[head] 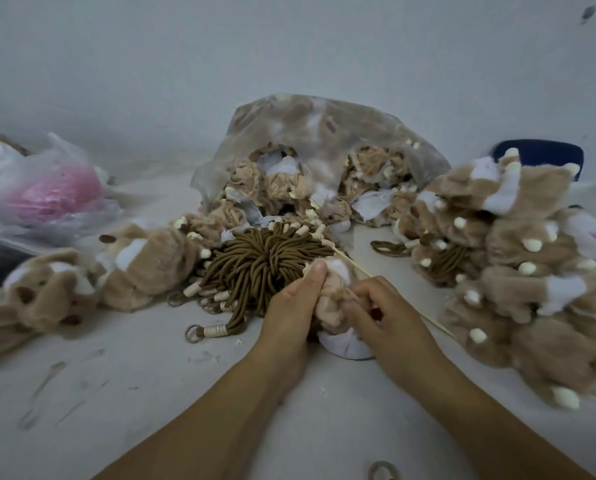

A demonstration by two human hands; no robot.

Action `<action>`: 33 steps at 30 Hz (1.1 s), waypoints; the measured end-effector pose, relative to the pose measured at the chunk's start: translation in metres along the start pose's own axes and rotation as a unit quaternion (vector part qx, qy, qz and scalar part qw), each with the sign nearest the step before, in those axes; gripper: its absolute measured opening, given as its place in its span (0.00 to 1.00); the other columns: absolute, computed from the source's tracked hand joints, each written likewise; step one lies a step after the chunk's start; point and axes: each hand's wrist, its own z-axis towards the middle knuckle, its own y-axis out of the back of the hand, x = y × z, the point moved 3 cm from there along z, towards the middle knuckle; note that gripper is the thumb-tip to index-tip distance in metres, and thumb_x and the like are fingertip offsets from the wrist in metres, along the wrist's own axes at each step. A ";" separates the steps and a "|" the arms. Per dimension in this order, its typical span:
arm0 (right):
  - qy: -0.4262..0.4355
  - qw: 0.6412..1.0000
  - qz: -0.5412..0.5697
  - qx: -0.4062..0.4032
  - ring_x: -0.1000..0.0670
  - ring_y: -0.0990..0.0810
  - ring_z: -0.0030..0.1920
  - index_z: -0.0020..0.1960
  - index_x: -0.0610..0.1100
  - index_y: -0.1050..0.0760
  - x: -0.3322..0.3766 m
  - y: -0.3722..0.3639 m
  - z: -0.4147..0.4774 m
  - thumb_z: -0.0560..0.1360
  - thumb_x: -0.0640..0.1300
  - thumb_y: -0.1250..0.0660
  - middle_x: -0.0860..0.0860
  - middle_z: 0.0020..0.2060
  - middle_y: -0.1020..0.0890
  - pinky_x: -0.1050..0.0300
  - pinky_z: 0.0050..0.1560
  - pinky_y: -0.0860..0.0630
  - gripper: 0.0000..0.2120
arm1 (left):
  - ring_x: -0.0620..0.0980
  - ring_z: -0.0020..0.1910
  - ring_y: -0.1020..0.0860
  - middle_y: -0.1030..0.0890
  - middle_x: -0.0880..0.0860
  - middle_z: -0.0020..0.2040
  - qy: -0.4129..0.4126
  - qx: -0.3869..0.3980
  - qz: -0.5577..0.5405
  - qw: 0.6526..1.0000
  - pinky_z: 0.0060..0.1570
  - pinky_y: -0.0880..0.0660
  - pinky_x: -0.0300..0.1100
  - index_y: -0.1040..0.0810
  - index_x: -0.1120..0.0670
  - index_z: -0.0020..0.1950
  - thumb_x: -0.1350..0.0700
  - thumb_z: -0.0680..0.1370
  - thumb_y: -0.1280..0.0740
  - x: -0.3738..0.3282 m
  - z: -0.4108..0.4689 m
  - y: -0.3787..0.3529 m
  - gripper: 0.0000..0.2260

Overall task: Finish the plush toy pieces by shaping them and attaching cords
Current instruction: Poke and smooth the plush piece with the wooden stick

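A tan and white plush piece [334,289] sits between both hands at the centre of the floor. My left hand [291,308] grips its left side, thumb up on the top. My right hand [390,313] has curled fingers pinching the fabric on its right side. A thin wooden stick [393,292] runs diagonally behind my right hand. Just behind my left hand lies a bundle of brown cords [258,268] with cream-wrapped ends and metal rings.
A clear plastic bag [324,133] of inside-out plush pieces stands at the back. Shaped plush pieces are heaped at right [525,271] and left [82,282]. A pink item in a plastic bag [54,192] lies far left. A loose cord [206,330] rests nearby.
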 end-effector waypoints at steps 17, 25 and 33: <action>-0.078 0.995 0.019 -0.064 0.58 0.35 0.31 0.40 0.43 0.36 -0.009 0.009 0.000 0.79 0.45 0.39 0.54 0.33 0.34 0.68 0.33 0.35 0.11 | 0.41 0.21 0.41 0.35 0.47 0.24 0.049 0.094 -0.059 0.993 0.20 0.41 0.32 0.25 0.56 0.43 0.52 0.74 0.32 0.006 0.000 -0.002 0.07; -0.164 0.971 0.171 -0.037 0.59 0.32 0.26 0.39 0.45 0.30 -0.015 0.008 0.002 0.79 0.49 0.40 0.56 0.25 0.29 0.68 0.26 0.34 0.12 | 0.50 0.48 0.17 0.16 0.57 0.50 0.002 0.153 -0.007 0.988 0.46 0.22 0.38 0.18 0.58 0.57 0.52 0.73 0.26 0.010 -0.002 -0.008 0.16; -0.128 0.969 0.210 -0.006 0.58 0.28 0.32 0.40 0.46 0.28 -0.004 0.004 0.000 0.81 0.51 0.43 0.57 0.28 0.26 0.65 0.35 0.30 0.13 | 0.58 0.52 0.31 0.29 0.62 0.56 0.075 0.106 -0.122 0.984 0.55 0.34 0.50 0.25 0.61 0.65 0.52 0.77 0.33 0.002 -0.003 -0.008 0.19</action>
